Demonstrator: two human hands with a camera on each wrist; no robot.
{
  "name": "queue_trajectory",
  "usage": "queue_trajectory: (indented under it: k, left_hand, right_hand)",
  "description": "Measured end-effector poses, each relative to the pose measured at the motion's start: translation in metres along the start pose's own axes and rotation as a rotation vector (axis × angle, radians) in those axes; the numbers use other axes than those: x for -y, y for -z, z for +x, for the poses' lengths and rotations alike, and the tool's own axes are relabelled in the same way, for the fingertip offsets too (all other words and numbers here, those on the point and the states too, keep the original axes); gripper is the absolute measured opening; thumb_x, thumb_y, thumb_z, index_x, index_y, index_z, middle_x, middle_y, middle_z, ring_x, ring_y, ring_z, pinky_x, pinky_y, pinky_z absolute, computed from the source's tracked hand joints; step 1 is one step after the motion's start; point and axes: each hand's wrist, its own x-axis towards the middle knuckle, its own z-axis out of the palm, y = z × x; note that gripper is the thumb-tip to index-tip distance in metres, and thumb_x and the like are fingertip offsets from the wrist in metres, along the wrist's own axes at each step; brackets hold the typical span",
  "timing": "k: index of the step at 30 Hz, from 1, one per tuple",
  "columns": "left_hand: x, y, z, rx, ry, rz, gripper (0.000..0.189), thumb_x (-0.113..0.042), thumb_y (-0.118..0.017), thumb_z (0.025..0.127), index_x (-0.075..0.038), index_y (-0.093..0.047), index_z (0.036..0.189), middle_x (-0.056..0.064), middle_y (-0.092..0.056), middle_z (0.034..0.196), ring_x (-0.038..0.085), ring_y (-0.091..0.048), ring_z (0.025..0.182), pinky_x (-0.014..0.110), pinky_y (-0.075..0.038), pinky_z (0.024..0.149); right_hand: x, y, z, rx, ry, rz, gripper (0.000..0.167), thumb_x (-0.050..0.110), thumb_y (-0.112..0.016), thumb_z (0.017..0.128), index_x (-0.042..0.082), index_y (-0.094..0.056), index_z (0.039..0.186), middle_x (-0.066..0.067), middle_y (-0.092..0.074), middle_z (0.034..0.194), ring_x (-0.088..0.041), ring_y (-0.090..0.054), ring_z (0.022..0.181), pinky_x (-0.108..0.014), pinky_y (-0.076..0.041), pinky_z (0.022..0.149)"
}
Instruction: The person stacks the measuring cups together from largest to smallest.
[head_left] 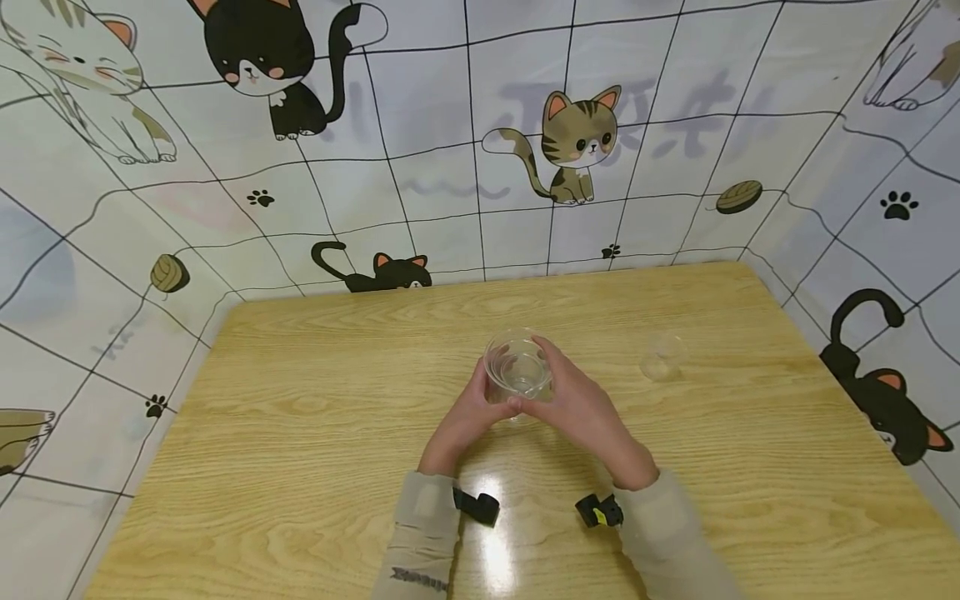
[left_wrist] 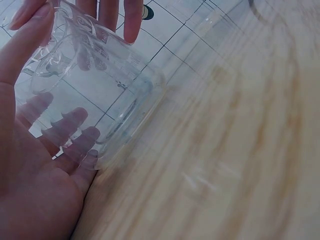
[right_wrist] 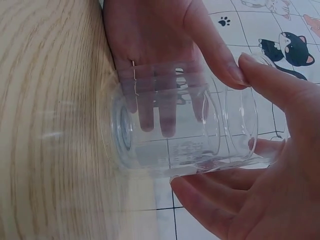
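A clear glass jar (head_left: 517, 371) stands upright at the middle of the wooden table, with faint pale markings on its wall in the right wrist view. My left hand (head_left: 467, 417) grips its left side, and my right hand (head_left: 587, 412) grips the right side near the rim. At the front of the jar the two thumbs meet. Through the transparent wall (right_wrist: 167, 147) the left hand's fingers show. In the wrist views the jar's base is at the tabletop; whether it presses fully on the wood I cannot tell.
A small clear round piece (head_left: 663, 360), faint against the wood, lies on the table (head_left: 315, 433) to the right of the jar. Behind the table and along both sides hangs a white cloth (head_left: 435, 100) printed with cats and grid lines.
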Motion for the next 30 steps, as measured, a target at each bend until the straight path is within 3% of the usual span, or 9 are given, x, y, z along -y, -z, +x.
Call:
queue_trajectory:
  k: [11,20,30]
  left_hand:
    - [0.0056,0.0017,0.0010,-0.009,0.001,0.012,0.084,-0.026,-0.071,0.076,-0.028,-0.017,0.141,-0.004,-0.022,0.144,0.010,-0.017,0.131,0.036,-0.014,0.105]
    - [0.0020,0.0004,0.0000,-0.003,0.003,-0.004,0.086,-0.030,-0.071,0.076,-0.022,-0.016,0.142,0.005,-0.022,0.145,0.011,-0.019,0.131,0.037,-0.014,0.105]
    - [0.0029,-0.0014,-0.0007,-0.033,0.031,0.003,0.087,-0.034,-0.072,0.073,-0.030,-0.018,0.141,-0.006,-0.023,0.143,0.008,-0.019,0.130,0.036,-0.015,0.105]
  right_hand:
    - [-0.0004,-0.0029,-0.0019,-0.003,-0.043,0.025,0.089,0.063,-0.061,0.069,0.041,-0.011,0.140,-0.006,-0.037,0.138,-0.032,-0.048,0.111,-0.052,-0.043,0.076]
    - [-0.0023,-0.0021,-0.0042,0.001,-0.042,0.034,0.090,0.064,-0.060,0.069,0.039,-0.012,0.140,-0.006,-0.036,0.138,-0.032,-0.048,0.110,-0.052,-0.042,0.076]
    - [-0.0049,-0.0004,-0.0044,0.015,-0.042,0.046,0.085,0.064,-0.059,0.069,0.043,-0.014,0.138,-0.004,-0.038,0.138,-0.029,-0.050,0.108,-0.051,-0.043,0.077]
